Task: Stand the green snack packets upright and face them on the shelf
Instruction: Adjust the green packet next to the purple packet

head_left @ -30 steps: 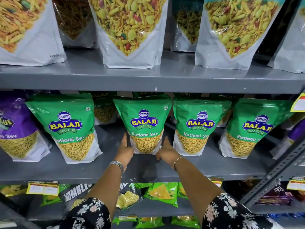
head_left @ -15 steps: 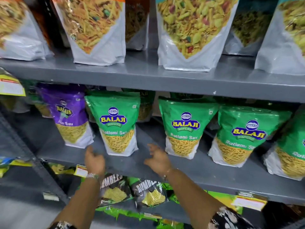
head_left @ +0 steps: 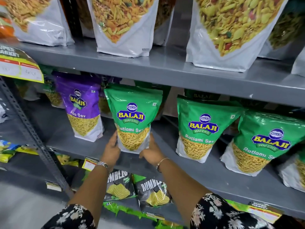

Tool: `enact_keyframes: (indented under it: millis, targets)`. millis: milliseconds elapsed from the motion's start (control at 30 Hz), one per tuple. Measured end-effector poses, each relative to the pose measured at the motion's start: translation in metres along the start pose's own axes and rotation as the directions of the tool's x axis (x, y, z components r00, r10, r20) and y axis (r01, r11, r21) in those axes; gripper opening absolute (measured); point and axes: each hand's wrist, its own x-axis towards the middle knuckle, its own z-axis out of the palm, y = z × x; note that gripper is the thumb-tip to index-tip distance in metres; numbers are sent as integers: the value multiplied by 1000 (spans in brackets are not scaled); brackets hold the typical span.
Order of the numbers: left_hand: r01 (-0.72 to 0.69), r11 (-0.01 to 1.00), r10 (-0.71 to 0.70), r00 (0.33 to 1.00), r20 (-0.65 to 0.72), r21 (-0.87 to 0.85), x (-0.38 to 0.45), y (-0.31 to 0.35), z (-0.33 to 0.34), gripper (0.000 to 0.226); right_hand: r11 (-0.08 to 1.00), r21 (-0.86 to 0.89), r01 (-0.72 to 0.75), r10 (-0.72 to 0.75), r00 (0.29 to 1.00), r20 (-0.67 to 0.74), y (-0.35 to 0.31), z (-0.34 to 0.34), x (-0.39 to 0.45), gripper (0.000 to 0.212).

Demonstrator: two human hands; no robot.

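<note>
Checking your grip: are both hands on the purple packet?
No, both hands hold the green packet beside the purple packet.

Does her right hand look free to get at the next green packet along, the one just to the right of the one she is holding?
Probably yes. The right hand is now pressed against the held green packet, but bare grey shelf lies between it and the next green packet, which stands at the front with nothing before it.
</note>
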Motion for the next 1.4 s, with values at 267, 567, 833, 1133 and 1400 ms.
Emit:
enact_keyframes:
  millis: [267, 567, 833, 1133, 1400]
  targets:
    - [-18, 996, 15, 999, 38, 93, -3, -5, 12, 57, 1000, -28, -11, 12, 1000, 16, 4, -17, -8, 95]
    - [-5, 997, 1, 998, 60, 78, 5, -11, 16, 67, 998, -52, 39, -37, 999, 39, -5, -27, -15, 99]
    - [-6, 999, 4, 998, 62, 33, 10, -11, 22, 73, 1000, -1, -13, 13, 1000, 18, -4, -31, -13, 106]
    - [-19, 999, 21, 998, 53, -37, 18, -12, 16, 72, 1000, -18, -20, 21, 999, 34, -9, -27, -8, 106]
    - [-45, 999, 42, 995, 96, 27, 20, -11, 15, 71, 1000, -21, -15, 16, 999, 36, -13, -28, -9, 109]
